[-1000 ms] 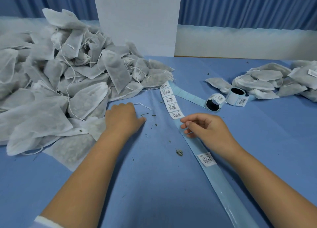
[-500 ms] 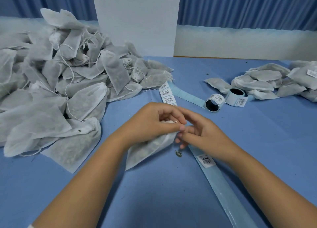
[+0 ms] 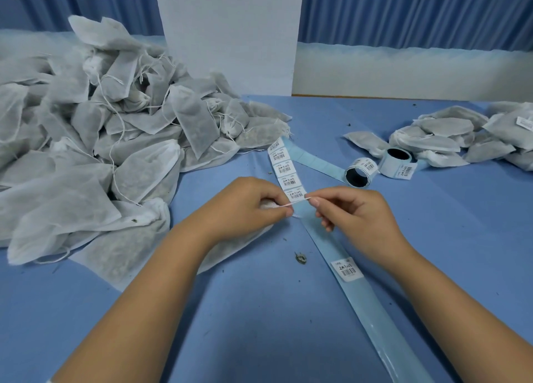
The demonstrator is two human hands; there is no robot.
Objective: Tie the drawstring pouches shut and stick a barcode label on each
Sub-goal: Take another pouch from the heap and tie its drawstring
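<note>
My left hand (image 3: 245, 206) grips the gathered neck of a white drawstring pouch (image 3: 230, 250) that lies under my wrist on the blue table. My right hand (image 3: 352, 212) pinches the pouch's white drawstring (image 3: 298, 201), which runs taut between both hands. Just behind my fingers runs a strip of barcode labels (image 3: 284, 169) on pale blue backing. One single label (image 3: 347, 268) sits lower on the bare backing strip (image 3: 372, 310). Most of the held pouch is hidden by my left hand and arm.
A big heap of white pouches (image 3: 86, 140) fills the left side. A smaller pile of pouches (image 3: 450, 140) lies at the right, with two label rolls (image 3: 360, 173) (image 3: 399, 163) in front of it. A white board (image 3: 227, 33) stands behind. A bit of dried debris (image 3: 300, 257) lies near the strip.
My left hand took a pouch from the heap and brought it to the middle. Both hands met at its neck, then my right hand drew the string out to the right.
</note>
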